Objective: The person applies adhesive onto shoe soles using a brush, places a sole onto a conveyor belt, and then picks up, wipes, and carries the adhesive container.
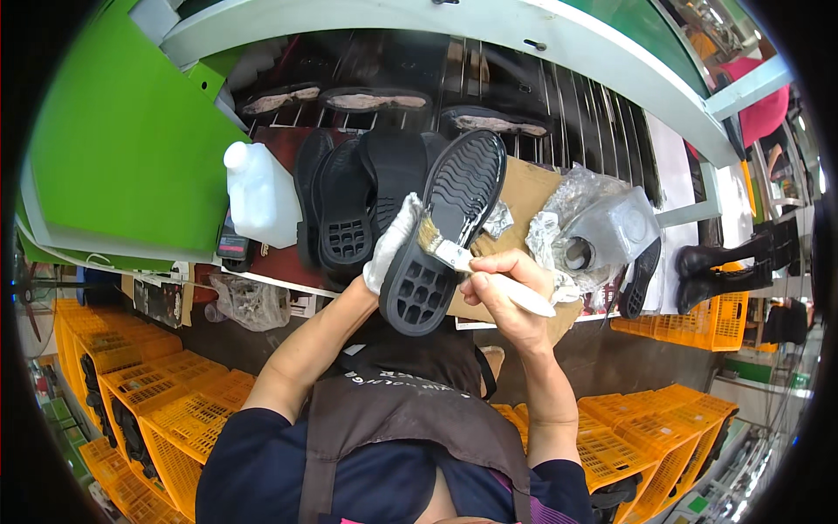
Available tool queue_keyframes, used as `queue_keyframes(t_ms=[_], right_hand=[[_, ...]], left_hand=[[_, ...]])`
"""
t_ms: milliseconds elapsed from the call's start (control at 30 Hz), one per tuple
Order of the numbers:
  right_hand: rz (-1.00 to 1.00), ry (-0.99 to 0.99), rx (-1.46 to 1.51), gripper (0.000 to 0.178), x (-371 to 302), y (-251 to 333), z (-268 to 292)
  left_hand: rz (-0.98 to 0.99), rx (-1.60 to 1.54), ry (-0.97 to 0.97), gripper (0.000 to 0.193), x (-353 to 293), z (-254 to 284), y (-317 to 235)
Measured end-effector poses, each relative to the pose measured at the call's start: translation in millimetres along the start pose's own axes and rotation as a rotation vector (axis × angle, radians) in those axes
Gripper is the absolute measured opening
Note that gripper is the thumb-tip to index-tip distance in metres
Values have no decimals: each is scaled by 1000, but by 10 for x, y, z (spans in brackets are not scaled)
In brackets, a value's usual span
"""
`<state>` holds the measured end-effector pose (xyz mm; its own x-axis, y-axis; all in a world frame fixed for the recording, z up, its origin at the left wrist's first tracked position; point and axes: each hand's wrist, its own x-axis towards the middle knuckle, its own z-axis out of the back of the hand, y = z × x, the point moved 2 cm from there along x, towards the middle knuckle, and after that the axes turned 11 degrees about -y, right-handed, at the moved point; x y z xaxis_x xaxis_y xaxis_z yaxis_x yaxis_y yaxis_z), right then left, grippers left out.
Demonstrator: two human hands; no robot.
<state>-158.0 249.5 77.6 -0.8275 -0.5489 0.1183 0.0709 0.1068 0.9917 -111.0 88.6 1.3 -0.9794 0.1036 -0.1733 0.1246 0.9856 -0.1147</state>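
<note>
A black shoe sole (pixel 458 196) with wavy treads and a grid of square hollows at the heel is held up in front of me, tilted. My left hand (pixel 397 244), in a white glove, grips it along its left edge. Bare, my right hand (pixel 513 297) is closed around the white handle of a paintbrush (pixel 449 251), whose pale bristles touch the left edge of the sole. Several more black soles (pixel 345 205) are stacked behind the left hand on the bench. Whitish streaks show along the right rim of the held sole.
A white plastic jug (pixel 260 194) stands left of the stack. To the right, a clear container (pixel 602 240) sits among crumpled plastic on cardboard (pixel 528 188). Beyond, soles (pixel 375 99) lie on a metal rack under a pale frame (pixel 419 17). Orange crates (pixel 188 393) flank me; black boots (pixel 724 266) stand right.
</note>
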Motion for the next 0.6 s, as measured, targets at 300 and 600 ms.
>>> queue_keyframes(t_ms=[300, 600], right_hand=[[-24, 31, 63, 13, -130, 77, 19], [16, 174, -62, 13, -108, 329, 112]], left_hand=[[-85, 9, -122, 59, 83, -223, -4], [21, 20, -226, 52, 60, -378, 26]])
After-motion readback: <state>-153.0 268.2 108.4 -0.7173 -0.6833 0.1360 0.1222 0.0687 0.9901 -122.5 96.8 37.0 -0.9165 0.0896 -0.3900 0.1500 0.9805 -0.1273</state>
